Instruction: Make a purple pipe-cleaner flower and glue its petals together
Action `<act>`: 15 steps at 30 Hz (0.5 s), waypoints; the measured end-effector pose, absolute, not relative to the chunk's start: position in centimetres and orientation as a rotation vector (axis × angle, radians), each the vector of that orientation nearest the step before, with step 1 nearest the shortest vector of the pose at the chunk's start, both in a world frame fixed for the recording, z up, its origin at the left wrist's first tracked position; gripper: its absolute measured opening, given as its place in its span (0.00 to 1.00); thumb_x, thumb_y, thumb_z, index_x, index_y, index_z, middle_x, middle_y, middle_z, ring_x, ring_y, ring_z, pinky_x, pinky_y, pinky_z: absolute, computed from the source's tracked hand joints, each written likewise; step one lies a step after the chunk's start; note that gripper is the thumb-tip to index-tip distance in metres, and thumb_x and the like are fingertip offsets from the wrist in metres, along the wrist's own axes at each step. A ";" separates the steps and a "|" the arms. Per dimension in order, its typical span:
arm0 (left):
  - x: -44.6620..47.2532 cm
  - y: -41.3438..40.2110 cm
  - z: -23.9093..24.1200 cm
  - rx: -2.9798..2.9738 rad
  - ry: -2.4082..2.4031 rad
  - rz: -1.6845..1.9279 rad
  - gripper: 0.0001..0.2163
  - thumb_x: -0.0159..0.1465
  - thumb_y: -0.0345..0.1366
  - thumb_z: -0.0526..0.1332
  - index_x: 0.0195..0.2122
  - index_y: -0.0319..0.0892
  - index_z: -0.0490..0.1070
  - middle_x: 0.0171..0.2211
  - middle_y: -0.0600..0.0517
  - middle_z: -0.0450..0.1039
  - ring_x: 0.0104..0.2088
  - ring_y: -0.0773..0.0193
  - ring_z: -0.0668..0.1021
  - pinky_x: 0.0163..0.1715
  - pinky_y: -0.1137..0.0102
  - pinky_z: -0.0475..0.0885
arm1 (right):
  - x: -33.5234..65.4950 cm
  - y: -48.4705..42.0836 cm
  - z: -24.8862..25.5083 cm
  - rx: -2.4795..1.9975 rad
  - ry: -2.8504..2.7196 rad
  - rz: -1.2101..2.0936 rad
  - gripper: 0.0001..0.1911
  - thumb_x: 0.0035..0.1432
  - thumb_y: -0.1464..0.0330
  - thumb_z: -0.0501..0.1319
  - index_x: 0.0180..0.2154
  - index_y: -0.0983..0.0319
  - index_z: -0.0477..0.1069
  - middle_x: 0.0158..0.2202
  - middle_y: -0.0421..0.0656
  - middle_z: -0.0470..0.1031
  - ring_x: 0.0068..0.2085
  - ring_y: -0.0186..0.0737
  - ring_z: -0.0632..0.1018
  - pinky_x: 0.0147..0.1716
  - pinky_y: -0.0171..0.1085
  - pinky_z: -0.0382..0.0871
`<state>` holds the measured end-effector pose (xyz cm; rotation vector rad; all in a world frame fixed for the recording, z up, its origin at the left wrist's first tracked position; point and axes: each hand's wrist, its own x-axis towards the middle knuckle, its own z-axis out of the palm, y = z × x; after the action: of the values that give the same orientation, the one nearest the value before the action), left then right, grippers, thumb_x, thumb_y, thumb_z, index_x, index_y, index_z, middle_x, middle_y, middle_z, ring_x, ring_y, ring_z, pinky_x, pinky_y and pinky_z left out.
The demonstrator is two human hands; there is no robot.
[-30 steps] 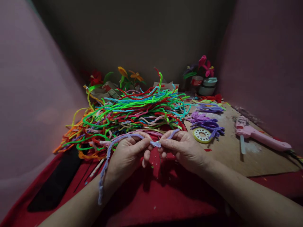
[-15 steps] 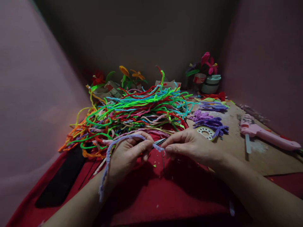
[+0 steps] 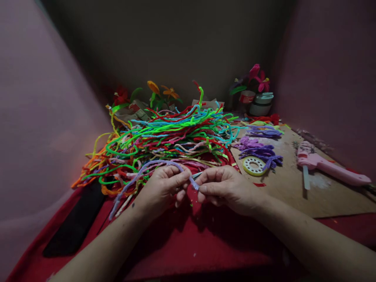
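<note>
My left hand (image 3: 163,188) is closed on a lavender pipe cleaner (image 3: 138,174). It arches over my fingers, and its loose tail trails down to the left. My right hand (image 3: 226,187) pinches the short end of the same pipe cleaner, just right of my left thumb. Between the two hands a thin metal tip (image 3: 197,175) pokes out; which hand holds it is hidden. Both hands hover over a red cloth (image 3: 190,243), right in front of a big pile of mixed-colour pipe cleaners (image 3: 170,135).
On a brown board (image 3: 311,197) to the right lie bent purple pieces (image 3: 260,150), a yellow-green ring (image 3: 252,166) and a pink glue gun (image 3: 326,168). Pipe-cleaner flowers (image 3: 258,78) and small jars (image 3: 260,105) stand at the back. A black strip (image 3: 73,223) lies on the left.
The lavender tail that hung over my left wrist has swung out to the left. Both hands have shifted slightly, keeping their pinch on the pipe cleaner.
</note>
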<state>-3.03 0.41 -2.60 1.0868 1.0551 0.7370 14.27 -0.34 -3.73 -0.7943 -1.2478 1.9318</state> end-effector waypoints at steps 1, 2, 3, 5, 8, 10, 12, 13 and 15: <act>-3.1 0.5 -2.6 1.104 1.055 0.730 0.14 0.56 0.44 0.59 0.21 0.39 0.64 0.11 0.56 0.63 0.10 0.74 0.61 0.11 0.78 0.53 | 14.2 -0.3 -3.8 -0.787 -1.223 1.921 0.05 0.47 0.70 0.62 0.29 0.65 0.72 0.20 0.38 0.71 0.16 0.23 0.60 0.14 0.26 0.49; -3.1 0.6 -2.5 1.136 1.069 0.716 0.15 0.57 0.45 0.58 0.21 0.39 0.64 0.10 0.57 0.61 0.10 0.74 0.60 0.11 0.77 0.52 | 14.2 -0.3 -3.8 -0.781 -1.191 1.913 0.05 0.46 0.70 0.62 0.28 0.65 0.71 0.19 0.37 0.70 0.15 0.23 0.59 0.13 0.26 0.48; -3.2 0.7 -2.3 1.192 1.100 0.700 0.15 0.57 0.46 0.57 0.21 0.40 0.64 0.11 0.57 0.60 0.10 0.74 0.59 0.11 0.77 0.52 | 14.2 -0.3 -3.9 -0.773 -1.154 1.909 0.05 0.46 0.70 0.62 0.28 0.64 0.71 0.18 0.36 0.69 0.14 0.23 0.58 0.12 0.26 0.47; -3.7 1.0 -2.0 1.400 1.190 0.687 0.14 0.58 0.46 0.55 0.24 0.40 0.65 0.14 0.57 0.62 0.12 0.73 0.61 0.13 0.77 0.54 | 14.3 -0.1 -3.9 -0.742 -1.079 1.882 0.04 0.46 0.70 0.62 0.28 0.64 0.70 0.17 0.36 0.69 0.14 0.23 0.57 0.12 0.27 0.46; -5.0 1.6 -1.8 1.929 1.323 0.605 0.08 0.57 0.40 0.57 0.27 0.41 0.68 0.25 0.53 0.68 0.24 0.67 0.69 0.23 0.74 0.60 | 14.6 0.2 -3.7 -0.704 -1.014 1.753 0.05 0.47 0.70 0.63 0.29 0.63 0.69 0.19 0.37 0.71 0.14 0.23 0.57 0.13 0.27 0.46; -6.0 2.0 -2.1 2.271 1.401 0.439 0.06 0.56 0.39 0.58 0.27 0.42 0.67 0.28 0.51 0.68 0.28 0.64 0.68 0.27 0.72 0.60 | 14.9 0.4 -3.6 -0.705 -1.003 1.639 0.05 0.47 0.70 0.64 0.29 0.63 0.70 0.19 0.38 0.72 0.15 0.24 0.60 0.14 0.28 0.49; -6.7 2.0 -2.5 2.477 1.456 0.264 0.05 0.55 0.37 0.58 0.26 0.43 0.66 0.27 0.51 0.66 0.28 0.63 0.67 0.28 0.70 0.58 | 15.2 0.5 -3.5 -0.703 -1.000 1.559 0.04 0.46 0.70 0.64 0.28 0.62 0.71 0.20 0.39 0.74 0.17 0.27 0.65 0.17 0.28 0.54; -6.8 1.9 -2.7 2.531 1.461 0.208 0.04 0.56 0.37 0.57 0.27 0.43 0.66 0.27 0.51 0.65 0.28 0.63 0.66 0.27 0.70 0.57 | 15.2 0.6 -3.5 -0.693 -0.994 1.534 0.04 0.46 0.70 0.65 0.27 0.62 0.72 0.22 0.40 0.74 0.20 0.28 0.68 0.19 0.29 0.57; -6.9 1.6 -2.9 2.565 1.450 0.154 0.03 0.57 0.34 0.54 0.28 0.43 0.66 0.27 0.51 0.65 0.27 0.63 0.65 0.26 0.70 0.55 | 15.3 0.7 -3.5 -0.673 -0.968 1.499 0.03 0.45 0.70 0.65 0.27 0.61 0.73 0.25 0.41 0.76 0.25 0.31 0.73 0.25 0.31 0.63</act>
<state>-6.92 1.56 -2.90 2.5654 1.4504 0.1542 15.34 0.74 -3.47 -0.6732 -0.9683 1.4993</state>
